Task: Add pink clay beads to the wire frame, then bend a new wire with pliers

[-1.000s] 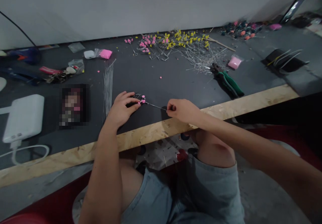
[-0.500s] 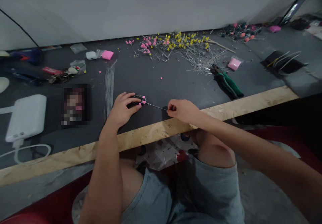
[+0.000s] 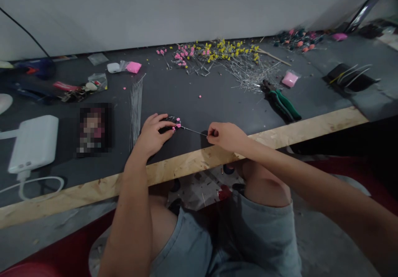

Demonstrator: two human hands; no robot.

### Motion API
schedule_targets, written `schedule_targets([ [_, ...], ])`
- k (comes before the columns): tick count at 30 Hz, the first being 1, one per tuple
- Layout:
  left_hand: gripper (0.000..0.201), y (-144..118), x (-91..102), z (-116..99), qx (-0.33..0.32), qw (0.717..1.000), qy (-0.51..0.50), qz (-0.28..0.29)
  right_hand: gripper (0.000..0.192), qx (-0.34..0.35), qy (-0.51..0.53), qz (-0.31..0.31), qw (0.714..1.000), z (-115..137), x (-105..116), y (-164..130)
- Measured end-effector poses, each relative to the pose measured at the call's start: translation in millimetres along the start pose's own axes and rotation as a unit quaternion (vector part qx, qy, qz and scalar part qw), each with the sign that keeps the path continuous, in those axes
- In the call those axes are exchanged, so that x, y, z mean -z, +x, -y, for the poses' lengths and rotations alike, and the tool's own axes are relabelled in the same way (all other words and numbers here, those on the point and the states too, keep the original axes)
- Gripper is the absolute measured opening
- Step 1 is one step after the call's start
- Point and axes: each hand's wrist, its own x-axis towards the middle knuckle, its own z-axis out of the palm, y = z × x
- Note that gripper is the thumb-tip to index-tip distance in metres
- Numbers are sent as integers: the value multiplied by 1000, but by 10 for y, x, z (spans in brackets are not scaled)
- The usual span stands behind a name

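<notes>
Pink beads (image 3: pixel 177 122) sit at the tip of a thin wire (image 3: pixel 192 131) lying low over the dark desk (image 3: pixel 217 103). The left hand (image 3: pixel 154 134) pinches the beaded end; the right hand (image 3: pixel 225 136) pinches the other. Green-handled pliers (image 3: pixel 281 100) lie well apart.

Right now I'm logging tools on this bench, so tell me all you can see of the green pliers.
The pliers lie flat on the dark table top, right of centre, beside the heap of wire pins. Green grips point toward the wooden edge; the dark metal head points at the heap. No hand touches them. Whether the head is shut is unclear.
</notes>
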Motion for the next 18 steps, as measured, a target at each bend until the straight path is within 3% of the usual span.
schedule_targets([
  [18, 20, -1, -5, -2, -4, 1000, 0, -2, 9, 2, -1, 1, 1000, -5, 1, -8],
])
